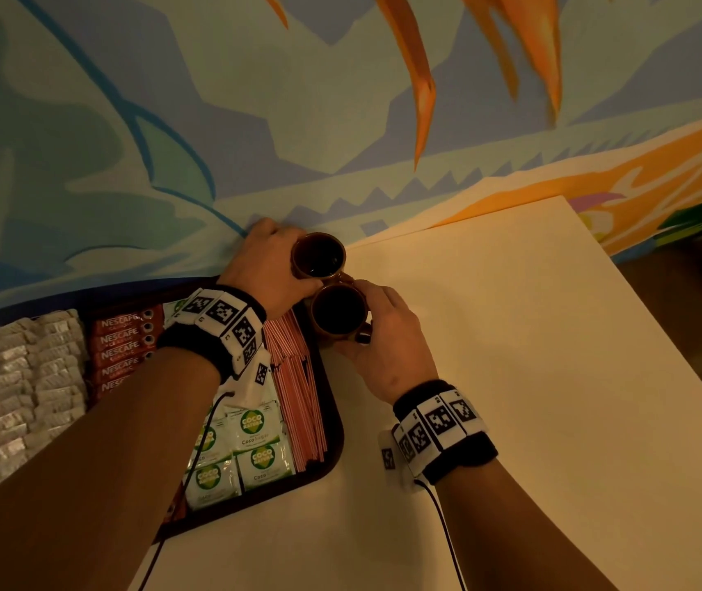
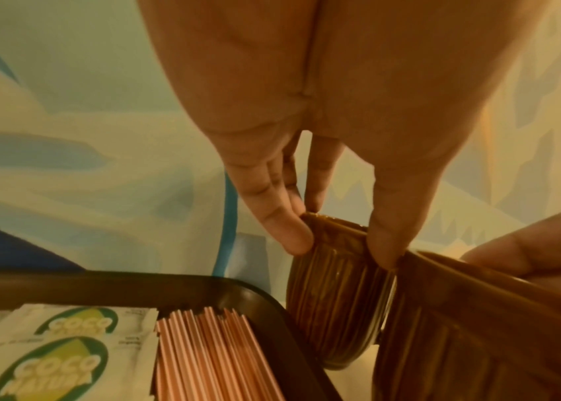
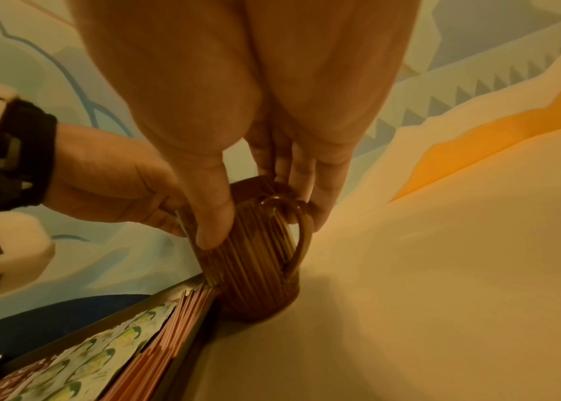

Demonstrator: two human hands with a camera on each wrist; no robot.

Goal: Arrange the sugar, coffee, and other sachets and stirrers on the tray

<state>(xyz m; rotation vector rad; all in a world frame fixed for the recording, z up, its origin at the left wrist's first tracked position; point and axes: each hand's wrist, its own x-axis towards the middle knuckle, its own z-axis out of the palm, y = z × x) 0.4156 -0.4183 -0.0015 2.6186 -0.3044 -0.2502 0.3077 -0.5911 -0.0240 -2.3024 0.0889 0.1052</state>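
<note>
A dark tray (image 1: 332,441) at the left holds white sachets (image 1: 33,390), red Nescafe sticks (image 1: 121,351), green-and-white Coco sachets (image 1: 251,437) and striped stirrers (image 1: 298,390). Two brown ribbed mugs stand on the table by the tray's far right corner, touching each other. My left hand (image 1: 293,266) grips the far mug (image 1: 318,254) by its rim, thumb and fingers on opposite sides (image 2: 338,238). My right hand (image 1: 372,313) grips the near mug (image 1: 338,309) around its top (image 3: 258,260); the mug's handle (image 3: 301,236) faces right.
A painted wall (image 1: 255,121) rises just behind the mugs and the tray. The pale tabletop (image 1: 532,356) spreads to the right, and its right edge (image 1: 656,330) runs diagonally. Cables hang from both wristbands.
</note>
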